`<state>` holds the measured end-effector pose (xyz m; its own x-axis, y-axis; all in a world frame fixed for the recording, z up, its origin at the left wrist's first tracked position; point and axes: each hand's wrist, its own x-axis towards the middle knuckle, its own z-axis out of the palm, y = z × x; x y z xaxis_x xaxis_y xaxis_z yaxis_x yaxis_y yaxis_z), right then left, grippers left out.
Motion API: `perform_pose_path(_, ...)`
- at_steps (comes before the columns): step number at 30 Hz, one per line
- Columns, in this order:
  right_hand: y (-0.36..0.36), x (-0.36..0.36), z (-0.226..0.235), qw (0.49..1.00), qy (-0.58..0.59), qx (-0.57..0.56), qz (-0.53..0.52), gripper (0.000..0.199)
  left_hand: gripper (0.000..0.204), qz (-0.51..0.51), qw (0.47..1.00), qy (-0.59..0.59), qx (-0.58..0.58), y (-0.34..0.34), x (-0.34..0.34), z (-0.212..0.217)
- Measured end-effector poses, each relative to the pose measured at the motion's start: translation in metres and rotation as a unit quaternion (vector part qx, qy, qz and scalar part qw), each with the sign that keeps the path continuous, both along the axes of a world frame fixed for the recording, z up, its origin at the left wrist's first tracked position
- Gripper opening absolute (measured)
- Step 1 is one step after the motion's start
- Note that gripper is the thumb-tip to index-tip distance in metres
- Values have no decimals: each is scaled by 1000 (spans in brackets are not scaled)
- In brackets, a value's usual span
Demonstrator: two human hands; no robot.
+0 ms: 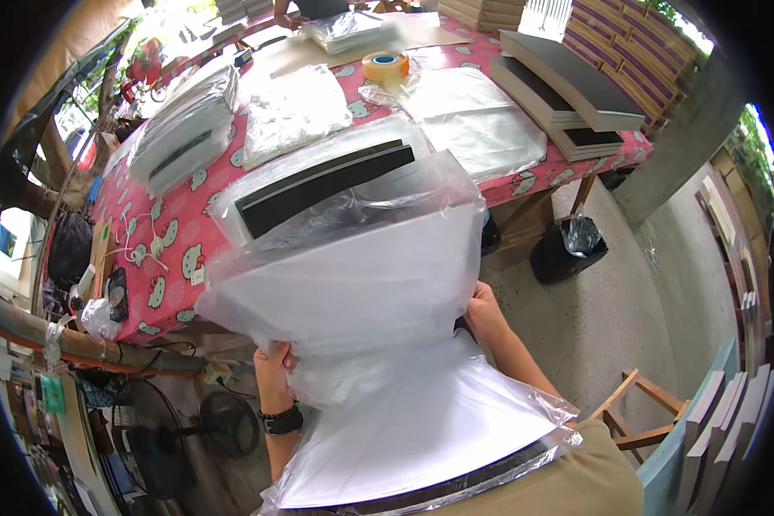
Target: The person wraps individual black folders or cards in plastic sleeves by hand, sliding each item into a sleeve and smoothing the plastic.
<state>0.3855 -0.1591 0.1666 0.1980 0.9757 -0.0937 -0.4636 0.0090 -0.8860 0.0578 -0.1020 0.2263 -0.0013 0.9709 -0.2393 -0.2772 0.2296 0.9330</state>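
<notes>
My left hand (275, 370) is closed on the near left edge of a clear plastic bag (353, 279) with a flat white panel inside. Closed around the same bag's right edge is my right hand (486, 314). The bag is tilted against the table edge. On my lap lies another white panel in clear plastic (404, 430), with a black strip along its near edge. Just beyond the held bag, a bagged piece with black bands (327, 185) rests on the table.
A pink patterned cloth (176, 249) covers the table. Stacked bagged panels (185, 129), empty plastic bags (473, 120), a tape roll (385, 66) and dark-topped panels (576, 82) lie on it. A black bin (568, 249), a fan (159, 434) and a wooden stool (641, 404) stand around. A person's hand (292, 19) shows far off.
</notes>
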Motion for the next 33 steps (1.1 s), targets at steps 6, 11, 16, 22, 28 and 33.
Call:
perform_pose_path(6, -10, 5, -34, 995, -35, -90, 37, 20, 9, 3, 1000, -14, -11, 2, 5, 2)
perform_pose_path(11, -24, 16, -44, 980, -123, -123, 100, 22, 13, -172, 981, 25, -83, -9, -40, -50)
perform_pose_path(16, -41, 30, -52, 965, -80, -187, 165, 18, 26, -352, 918, 159, -89, -24, -64, -97)
perform_pose_path(22, -37, 31, -112, 964, -211, -156, 30, 13, 25, -227, 939, 222, -130, -15, -54, -162)
perform_pose_path(28, -24, 28, -87, 852, -487, -192, -25, 17, 24, -228, 937, 220, -150, -9, -45, -129)
perform_pose_path(33, -20, 4, 69, 971, -85, -35, 219, 29, 28, -335, 903, 257, -77, -21, -32, -79)
